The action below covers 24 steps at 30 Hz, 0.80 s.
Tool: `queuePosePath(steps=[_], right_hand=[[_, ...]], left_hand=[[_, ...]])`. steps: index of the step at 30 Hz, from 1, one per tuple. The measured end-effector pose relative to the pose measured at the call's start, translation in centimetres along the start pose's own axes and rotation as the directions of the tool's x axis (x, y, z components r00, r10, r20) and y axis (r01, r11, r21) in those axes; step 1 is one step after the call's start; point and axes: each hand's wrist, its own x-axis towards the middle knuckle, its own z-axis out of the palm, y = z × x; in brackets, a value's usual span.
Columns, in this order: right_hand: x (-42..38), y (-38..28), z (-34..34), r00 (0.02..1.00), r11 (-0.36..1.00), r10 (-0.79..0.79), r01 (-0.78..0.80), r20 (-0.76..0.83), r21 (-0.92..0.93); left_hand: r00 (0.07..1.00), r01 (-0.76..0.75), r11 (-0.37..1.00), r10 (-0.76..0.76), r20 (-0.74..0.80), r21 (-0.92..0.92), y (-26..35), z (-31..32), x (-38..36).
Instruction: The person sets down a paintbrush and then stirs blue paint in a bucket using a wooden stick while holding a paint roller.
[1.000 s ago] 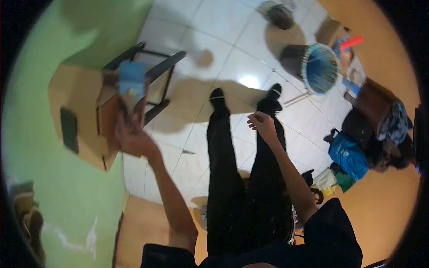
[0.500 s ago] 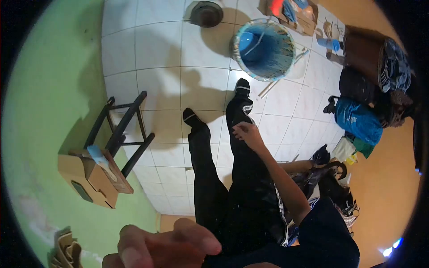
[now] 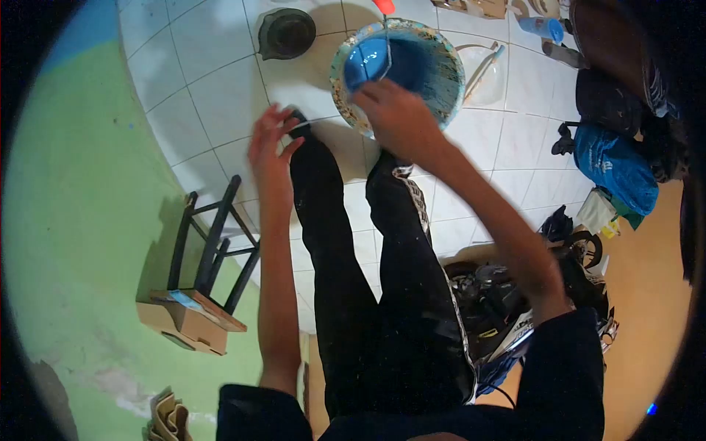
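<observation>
A large paint-smeared bucket (image 3: 454, 77) stands on the tiles with blue liquid in it. A thin metal rod (image 3: 388, 48) with a red handle (image 3: 384, 6) leans into it. My right hand (image 3: 401, 121) is over the bucket's near rim, close to the rod's lower end; its fingers are bent and blurred, and any contact is hidden. My left hand (image 3: 273, 143) is raised above my left foot, fingers apart, with nothing seen in it. Beyond it, a dark round bowl (image 3: 287, 34) sits on the floor.
Left, by the green wall, a black-legged stool (image 3: 213, 235) bears a cardboard box (image 3: 184, 323). A stick (image 3: 483, 73) lies right of the bucket. Along the right are a blue plastic bag (image 3: 614, 165), a blue bottle (image 3: 542, 28) and a motorcycle (image 3: 507, 294).
My left hand has moved from close to the camera out over my left foot. My right hand has reached forward to the bucket. The view has shifted, and the bucket appears nearer the middle.
</observation>
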Motion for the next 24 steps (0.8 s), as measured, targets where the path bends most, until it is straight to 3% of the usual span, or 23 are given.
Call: queuePosePath(steps=[1,2,3,4,5,6,7,9,10,11,12,14,15,16,17,19,21,24], right_hand=[[2.6,1.6,0.1,0.988,0.999,-0.005,0.012,0.152,-0.044],[4.5,2.6,0.2,0.954,0.995,-0.003,0.032,0.298,-0.092],[5.9,3.3,0.1,0.959,0.994,-0.005,0.036,0.283,-0.103],[7.0,3.8,0.1,0.944,0.993,0.014,0.025,0.331,-0.114],[7.7,4.2,0.2,0.922,0.992,0.038,0.011,0.385,-0.123],[7.9,3.9,0.5,0.951,0.996,0.084,-0.081,0.298,-0.023],[7.8,3.4,0.8,0.974,0.987,0.117,-0.136,0.195,0.088],[6.7,3.0,2.6,0.961,0.925,0.243,-0.271,0.133,0.267],[5.9,2.6,3.5,0.953,0.896,0.283,-0.304,0.110,0.323],[4.9,2.2,4.4,0.940,0.862,0.330,-0.337,0.087,0.379],[3.7,2.0,5.4,0.920,0.818,0.380,-0.384,0.099,0.428],[2.2,1.2,6.9,0.896,0.771,0.433,-0.426,0.100,0.473],[1.7,0.9,7.5,0.877,0.733,0.470,-0.449,0.098,0.511],[1.1,0.5,7.8,0.840,0.678,0.505,-0.529,0.200,0.511],[0.5,0.3,8.5,0.820,0.652,0.536,-0.554,0.201,0.518],[-0.4,-0.5,9.5,0.829,0.619,0.528,-0.525,0.186,0.585],[-1.5,-1.3,9.6,0.813,0.593,0.562,-0.524,0.151,0.612],[-3.4,-2.2,9.1,0.782,0.565,0.613,-0.533,0.112,0.630]], left_hand=[[0.976,0.214,0.976,-0.213,0.037,-0.029,-6.5,-2.4,4.3],[0.917,0.391,0.912,-0.398,0.037,0.121,-11.6,-4.2,7.8],[0.831,0.535,0.804,-0.557,0.013,0.261,-15.2,-5.2,11.4],[0.840,0.517,0.814,-0.542,0.026,0.265,-17.5,-6.0,14.7],[0.794,0.509,0.749,-0.599,0.105,0.424,-19.6,-6.6,17.6],[0.733,0.477,0.669,-0.661,0.161,0.570,-20.8,-6.6,20.1],[0.732,0.475,0.670,-0.661,0.166,0.571,-21.1,-6.0,22.5],[0.777,0.629,0.778,-0.628,-0.045,0.009,-22.2,-4.2,26.8],[0.778,0.623,0.753,-0.626,0.062,-0.212,-23.4,-4.6,29.4],[0.771,0.631,0.748,-0.634,0.059,-0.204,-24.9,-4.8,31.9],[0.788,0.603,0.722,-0.605,0.114,-0.339,-26.4,-4.9,34.2],[0.793,0.592,0.673,-0.585,0.170,-0.443,-29.1,-5.0,37.7],[0.819,0.562,0.672,-0.533,0.213,-0.482,-29.8,-4.7,39.2],[0.839,0.537,0.665,-0.481,0.253,-0.519,-30.1,-4.4,40.1],[0.822,0.565,0.664,-0.505,0.262,-0.490,-30.4,-4.3,40.7],[0.941,0.315,0.836,-0.213,0.263,-0.450,-30.3,-3.9,41.7],[0.935,0.338,0.864,-0.353,0.031,-0.373,-30.6,-3.6,42.0],[0.938,0.345,0.915,-0.331,0.100,-0.207,-27.8,-3.7,38.7]])
